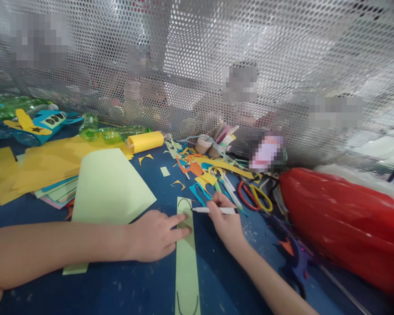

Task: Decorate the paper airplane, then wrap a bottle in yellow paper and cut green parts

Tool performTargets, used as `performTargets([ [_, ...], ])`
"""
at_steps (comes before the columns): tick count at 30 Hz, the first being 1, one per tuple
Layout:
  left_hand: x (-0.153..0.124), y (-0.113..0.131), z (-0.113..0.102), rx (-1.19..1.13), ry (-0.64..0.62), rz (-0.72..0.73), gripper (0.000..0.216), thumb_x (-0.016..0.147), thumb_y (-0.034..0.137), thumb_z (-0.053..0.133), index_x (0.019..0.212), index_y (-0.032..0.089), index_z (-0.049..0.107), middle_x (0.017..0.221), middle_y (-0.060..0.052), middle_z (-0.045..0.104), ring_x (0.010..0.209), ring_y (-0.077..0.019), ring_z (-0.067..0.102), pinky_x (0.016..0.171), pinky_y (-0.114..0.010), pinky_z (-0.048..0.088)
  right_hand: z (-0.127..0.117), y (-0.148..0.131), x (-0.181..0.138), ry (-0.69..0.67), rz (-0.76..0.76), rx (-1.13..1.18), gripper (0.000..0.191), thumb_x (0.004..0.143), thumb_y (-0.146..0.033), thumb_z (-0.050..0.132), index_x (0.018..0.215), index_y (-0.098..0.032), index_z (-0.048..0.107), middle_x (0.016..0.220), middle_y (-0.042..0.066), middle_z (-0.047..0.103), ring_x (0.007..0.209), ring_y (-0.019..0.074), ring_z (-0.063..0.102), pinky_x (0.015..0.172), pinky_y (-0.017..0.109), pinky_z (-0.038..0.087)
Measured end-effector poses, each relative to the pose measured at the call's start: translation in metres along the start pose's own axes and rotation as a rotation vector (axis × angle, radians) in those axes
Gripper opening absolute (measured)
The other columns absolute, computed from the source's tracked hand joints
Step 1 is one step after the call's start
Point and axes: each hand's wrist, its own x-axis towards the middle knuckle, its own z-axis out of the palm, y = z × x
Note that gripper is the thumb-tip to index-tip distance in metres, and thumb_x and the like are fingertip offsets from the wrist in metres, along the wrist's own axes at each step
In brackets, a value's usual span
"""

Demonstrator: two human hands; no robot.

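A long light green paper strip (185, 262) lies on the blue table, with a curved black line drawn at its far end and another near its close end. Two outstretched fingers of my left hand (154, 236) rest flat on the strip and press it down; that hand holds nothing. My right hand (225, 216) is closed around a white marker (200, 210), whose tip touches the strip's right edge by the far curve. Under my left forearm lies a larger light green sheet (108, 188).
Yellow sheets (52, 159) are stacked at left, near green plastic bottles (89, 127) and a yellow-wrapped bottle (146, 141). Paper scraps (193, 166) and scissors (248, 195) lie ahead. A red plastic bag (341, 223) fills the right. Perforated metal mesh (190, 57) stands behind.
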Motion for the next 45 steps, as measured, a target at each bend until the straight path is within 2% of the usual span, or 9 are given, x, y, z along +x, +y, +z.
performTargets([
  [10, 0.0, 0.0, 0.003, 0.008, -0.001, -0.017, 0.04, 0.088, 0.024, 0.041, 0.127, 0.016, 0.046, 0.14, -0.01, 0.045, 0.074, -0.0187, 0.064, 0.063, -0.034, 0.046, 0.002, 0.0, 0.005, 0.172, 0.069, 0.31, 0.028, 0.083, -0.031, 0.052, 0.061, -0.024, 0.037, 0.043, -0.008, 0.037, 0.041, 0.0104, 0.032, 0.041, 0.024, 0.024],
  [13, -0.001, 0.0, 0.002, -0.023, -0.008, -0.016, 0.036, 0.089, 0.023, 0.04, 0.121, 0.014, 0.05, 0.141, -0.012, 0.043, 0.075, -0.0199, 0.064, 0.063, -0.035, 0.048, 0.003, 0.003, 0.008, 0.123, 0.106, 0.381, 0.026, 0.085, -0.034, 0.053, 0.063, -0.023, 0.044, 0.042, -0.008, 0.039, 0.041, 0.0101, 0.034, 0.042, 0.024, 0.025],
  [17, -0.001, -0.003, 0.001, -0.208, 0.13, -0.041, 0.033, 0.092, 0.02, 0.036, 0.123, 0.012, 0.046, 0.122, -0.014, 0.055, 0.088, -0.0211, 0.061, 0.073, -0.034, 0.05, 0.003, 0.008, 0.009, 0.083, 0.115, 0.441, 0.027, 0.082, -0.036, 0.058, 0.062, -0.022, 0.047, 0.043, -0.007, 0.041, 0.043, 0.0094, 0.035, 0.044, 0.023, 0.026],
  [21, 0.001, -0.01, 0.0, -0.526, 0.21, -0.238, 0.02, 0.095, 0.026, 0.037, 0.109, 0.015, 0.046, 0.094, -0.007, 0.058, 0.087, -0.0177, 0.057, 0.076, -0.031, 0.049, 0.001, 0.006, 0.009, 0.04, 0.13, 0.534, 0.028, 0.082, -0.04, 0.055, 0.061, -0.021, 0.051, 0.043, -0.005, 0.045, 0.042, 0.0103, 0.038, 0.043, 0.023, 0.027],
  [24, 0.003, -0.015, 0.001, -0.681, 0.24, -0.359, 0.014, 0.09, 0.026, 0.045, 0.101, 0.018, 0.043, 0.093, -0.005, 0.053, 0.084, -0.0166, 0.054, 0.075, -0.031, 0.048, 0.001, 0.002, 0.007, -0.066, 0.153, 0.57, 0.031, 0.083, -0.041, 0.048, 0.06, -0.021, 0.051, 0.04, -0.004, 0.046, 0.04, 0.0111, 0.04, 0.042, 0.024, 0.029],
  [27, 0.004, -0.017, 0.001, -0.73, 0.234, -0.401, 0.027, 0.078, 0.013, 0.049, 0.101, 0.019, 0.038, 0.097, -0.005, 0.049, 0.088, -0.018, 0.051, 0.079, -0.034, 0.047, 0.001, -0.003, 0.002, -0.126, 0.129, 0.604, 0.03, 0.085, -0.037, 0.051, 0.06, -0.021, 0.046, 0.04, -0.008, 0.039, 0.035, 0.008, 0.033, 0.039, 0.022, 0.023],
  [30, 0.004, -0.017, 0.001, -0.757, 0.195, -0.413, 0.038, 0.07, 0.004, 0.043, 0.103, 0.019, 0.035, 0.099, -0.006, 0.046, 0.092, -0.0195, 0.049, 0.084, -0.037, 0.044, 0.003, -0.011, -0.007, -0.173, 0.051, 0.588, 0.031, 0.086, -0.035, 0.056, 0.062, -0.021, 0.042, 0.042, -0.011, 0.037, 0.034, 0.0057, 0.029, 0.039, 0.021, 0.02],
  [38, 0.004, -0.015, 0.0, -0.754, 0.199, -0.387, 0.034, 0.071, 0.003, 0.036, 0.101, 0.019, 0.034, 0.099, -0.007, 0.046, 0.097, -0.0213, 0.048, 0.087, -0.039, 0.042, 0.008, -0.024, -0.023, -0.297, -0.085, 0.392, 0.028, 0.09, -0.033, 0.054, 0.068, -0.022, 0.041, 0.047, -0.008, 0.047, 0.042, 0.0074, 0.042, 0.046, 0.02, 0.032],
  [45, 0.003, -0.016, 0.0, -0.829, 0.22, -0.394, 0.037, 0.073, 0.005, 0.038, 0.107, 0.019, 0.036, 0.105, -0.008, 0.048, 0.1, -0.0214, 0.049, 0.09, -0.041, 0.042, 0.008, -0.02, -0.024, -0.248, -0.18, 0.24, 0.02, 0.087, -0.03, 0.057, 0.072, -0.021, 0.048, 0.057, -0.005, 0.051, 0.048, 0.0088, 0.045, 0.047, 0.021, 0.033],
])
